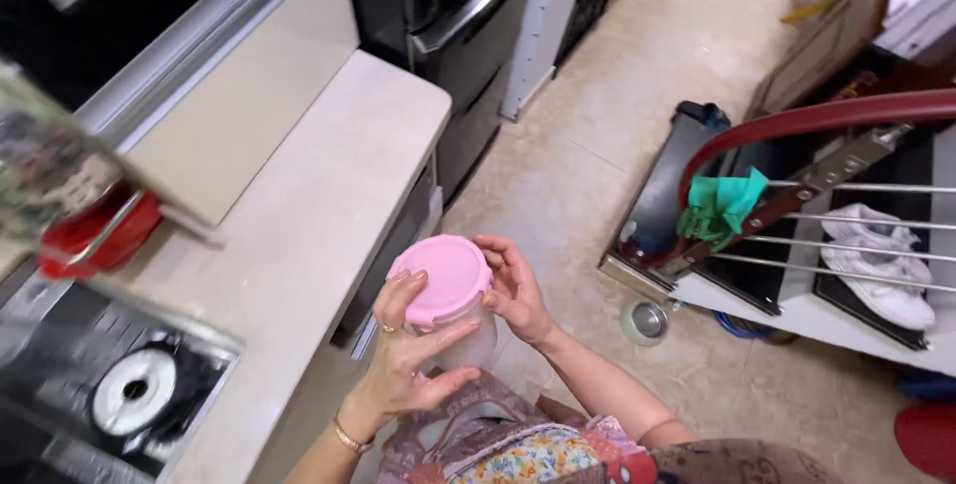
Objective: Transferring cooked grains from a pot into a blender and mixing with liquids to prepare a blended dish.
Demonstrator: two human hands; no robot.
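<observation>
So the person had a clear plastic jar (468,340) with a pink lid (445,278) held up in front of their chest, over the floor, just off the edge of the counter (299,235). The jar stood pretty much upright, long axis running top to bottom, lid facing up toward the camera. Both hands were right on it, so neither was really "nearer". The left hand (403,360) was wrapped around the jar's body from the counter side, fingers curled round the front and touching the lid's rim. The right hand (513,290) came in from the other side, fingertips pressed against the lid's edge, the rest of the hand only loosely curled. So one hand gripped the body, the other was on the lid.

The counter was a pale cream slab, running off to the person's left, with a black stove burner (134,394) set in it near the bottom corner and something red (95,230) beside a blurry object. The floor was beige tile (597,145). A dark oven front (448,16) sat at the counter's far end. Off to the right were a rack with white shoes (881,265), a green cloth (722,205), and a small metal bowl (645,322) on the floor.
</observation>
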